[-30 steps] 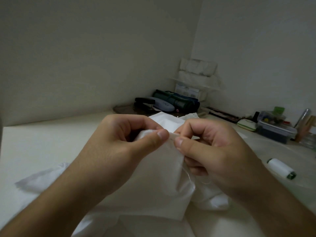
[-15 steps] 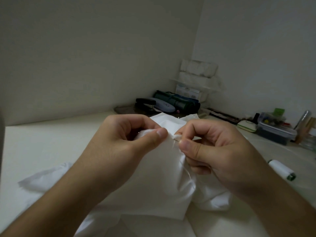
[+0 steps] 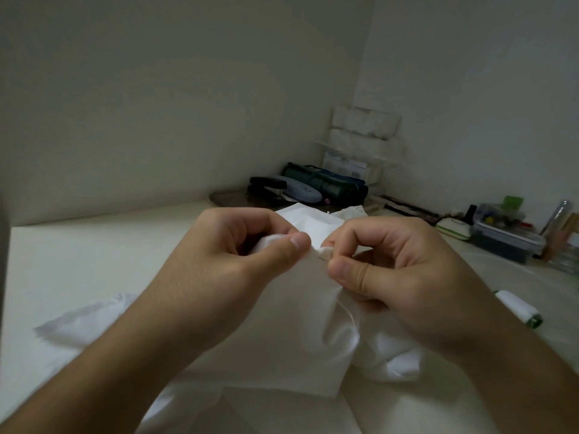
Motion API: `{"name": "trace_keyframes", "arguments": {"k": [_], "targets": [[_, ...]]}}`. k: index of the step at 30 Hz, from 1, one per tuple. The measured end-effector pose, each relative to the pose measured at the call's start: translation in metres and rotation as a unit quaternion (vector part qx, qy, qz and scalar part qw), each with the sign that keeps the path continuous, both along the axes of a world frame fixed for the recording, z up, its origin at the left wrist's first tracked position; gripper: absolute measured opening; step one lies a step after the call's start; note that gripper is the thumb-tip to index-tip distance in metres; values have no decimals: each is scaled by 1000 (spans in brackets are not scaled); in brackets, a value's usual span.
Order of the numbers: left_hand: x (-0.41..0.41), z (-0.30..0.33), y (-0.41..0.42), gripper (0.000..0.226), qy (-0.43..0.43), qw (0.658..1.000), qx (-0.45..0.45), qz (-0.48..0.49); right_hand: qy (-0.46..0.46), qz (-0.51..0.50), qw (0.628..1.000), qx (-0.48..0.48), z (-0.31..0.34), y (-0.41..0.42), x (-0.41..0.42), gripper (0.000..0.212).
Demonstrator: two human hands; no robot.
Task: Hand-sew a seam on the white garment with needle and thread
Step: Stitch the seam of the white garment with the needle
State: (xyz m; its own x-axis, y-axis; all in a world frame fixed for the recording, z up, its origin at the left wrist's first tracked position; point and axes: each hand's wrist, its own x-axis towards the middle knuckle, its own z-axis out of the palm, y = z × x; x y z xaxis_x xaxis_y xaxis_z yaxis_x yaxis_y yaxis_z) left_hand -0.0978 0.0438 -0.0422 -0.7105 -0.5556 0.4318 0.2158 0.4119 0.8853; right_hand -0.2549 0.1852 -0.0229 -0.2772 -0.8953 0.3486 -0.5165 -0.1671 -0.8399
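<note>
The white garment [image 3: 291, 333] lies bunched on the table in front of me, with its top edge lifted between both hands. My left hand [image 3: 232, 270] pinches the folded edge between thumb and curled fingers. Just to its right, my right hand [image 3: 391, 270] pinches the same edge between thumb and forefinger. The needle is too small to make out between the fingertips. A thin white thread [image 3: 347, 311] runs down from under the right thumb across the fabric. A white thread spool [image 3: 517, 308] with a green end lies on the table to the right.
The pale table [image 3: 94, 252] runs to a wall corner. At the back stand a dark stapler [image 3: 269, 185], a green rolled pouch [image 3: 326, 183] and stacked white packs [image 3: 363, 126]. At the right are a lidded plastic box [image 3: 504, 239], a small green-rimmed case [image 3: 454, 228] and a clear tube [image 3: 559, 216].
Both hands stay pinched on the garment edge. The right thumb and forefinger have shifted slightly along the fold, and the thread below the thumb has moved a little.
</note>
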Motion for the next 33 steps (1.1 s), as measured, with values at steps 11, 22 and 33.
{"name": "trace_keyframes", "arguments": {"k": [11, 22, 33], "targets": [[0, -2, 0, 31, -12, 1000, 5, -8, 13, 11, 1000, -4, 1, 2, -1, 16], [-1, -3, 1, 31, -12, 1000, -3, -22, -35, 22, 999, -19, 1, 2, -1, 13], [-4, -5, 2, 24, 15, 997, 11, -70, -105, 61, 992, -46, -4, -1, -1, 13]]}}
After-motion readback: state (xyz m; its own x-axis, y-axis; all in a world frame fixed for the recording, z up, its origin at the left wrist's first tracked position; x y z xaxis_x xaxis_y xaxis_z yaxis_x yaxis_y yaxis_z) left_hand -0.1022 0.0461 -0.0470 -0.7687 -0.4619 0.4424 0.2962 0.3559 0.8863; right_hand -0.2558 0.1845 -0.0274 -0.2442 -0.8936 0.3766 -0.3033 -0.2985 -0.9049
